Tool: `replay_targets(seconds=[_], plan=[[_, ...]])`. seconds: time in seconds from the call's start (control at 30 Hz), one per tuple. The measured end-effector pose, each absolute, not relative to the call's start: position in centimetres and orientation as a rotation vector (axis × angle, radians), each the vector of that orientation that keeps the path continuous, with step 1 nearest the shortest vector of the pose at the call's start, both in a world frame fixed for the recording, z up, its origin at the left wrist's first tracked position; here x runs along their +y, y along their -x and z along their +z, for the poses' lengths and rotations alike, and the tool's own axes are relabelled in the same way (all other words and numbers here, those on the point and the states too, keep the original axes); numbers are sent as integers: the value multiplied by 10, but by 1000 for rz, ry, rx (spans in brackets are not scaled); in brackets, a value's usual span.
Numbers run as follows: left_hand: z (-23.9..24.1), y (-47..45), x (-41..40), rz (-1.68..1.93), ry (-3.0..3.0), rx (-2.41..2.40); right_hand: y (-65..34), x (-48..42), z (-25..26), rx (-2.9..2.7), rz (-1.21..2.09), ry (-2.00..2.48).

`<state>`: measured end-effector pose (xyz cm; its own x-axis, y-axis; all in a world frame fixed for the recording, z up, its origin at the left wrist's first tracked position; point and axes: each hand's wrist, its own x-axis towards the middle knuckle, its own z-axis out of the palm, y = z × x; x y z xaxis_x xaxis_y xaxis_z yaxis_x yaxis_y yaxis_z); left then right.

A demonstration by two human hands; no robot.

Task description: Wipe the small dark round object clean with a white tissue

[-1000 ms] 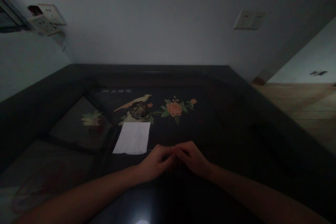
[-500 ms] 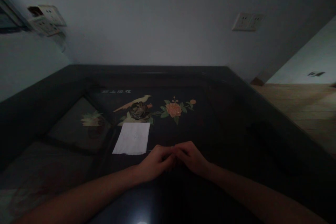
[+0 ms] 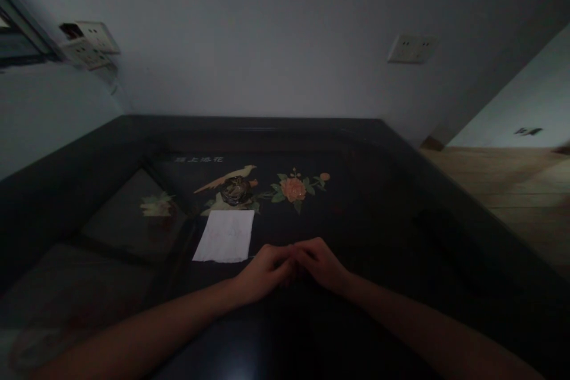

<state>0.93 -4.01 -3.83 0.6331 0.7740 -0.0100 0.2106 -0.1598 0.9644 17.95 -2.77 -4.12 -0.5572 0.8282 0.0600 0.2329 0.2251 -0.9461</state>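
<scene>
My left hand [image 3: 264, 273] and my right hand [image 3: 321, 264] meet over the near middle of a dark, glossy table [image 3: 356, 219]. Their fingers are bent and touch each other at the tips, partly overlapping. No object shows in either hand, though the undersides of the fingers are hidden. Just beyond my left hand, to its left, a white sheet of paper [image 3: 225, 236] with faint marks lies flat. Behind the paper sits a dark, shiny crumpled lump [image 3: 236, 190], which looks like a bundled plastic bag.
The tabletop carries a decoration of a bird and a pink flower [image 3: 293, 189]. A pale wall [image 3: 267, 41] stands along the far edge, with sockets at left [image 3: 91, 47] and right [image 3: 412, 48]. Wooden floor [image 3: 503, 175] shows at the right.
The view has shifted slightly, so the wall and sockets sit lower in the picture. My hands stay together in the same place, and the paper and lump have not moved.
</scene>
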Motion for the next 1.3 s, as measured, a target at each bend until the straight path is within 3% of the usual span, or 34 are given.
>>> replay_targets(seconds=[0.33, 0.5, 0.6, 0.7, 0.83, 1.07, 1.3], plan=[[-38, -12, -40, 610, -1718, 863, -178, -28, -40, -1872, 1369, 975], [-15, -2, -41, 504, -1744, 873, -177, -27, -41, -1840, 1385, 975], [7, 16, -31, 613, -1884, 1003, -175, -21, -37, -1819, 1362, 998], [17, 46, -4, 985, -2045, 1221, -169, -10, -31, -1886, 1204, 1094], [-1, 92, 40, 1422, -2119, 1628, -153, 9, -24, -2047, 1004, 1172], [-55, 126, 72, 1328, -1996, 1744, -113, 38, -16, -2281, 633, 1319], [-69, 124, 76, 1137, -1978, 1584, -83, 52, -17, -2401, 361, 1482]])
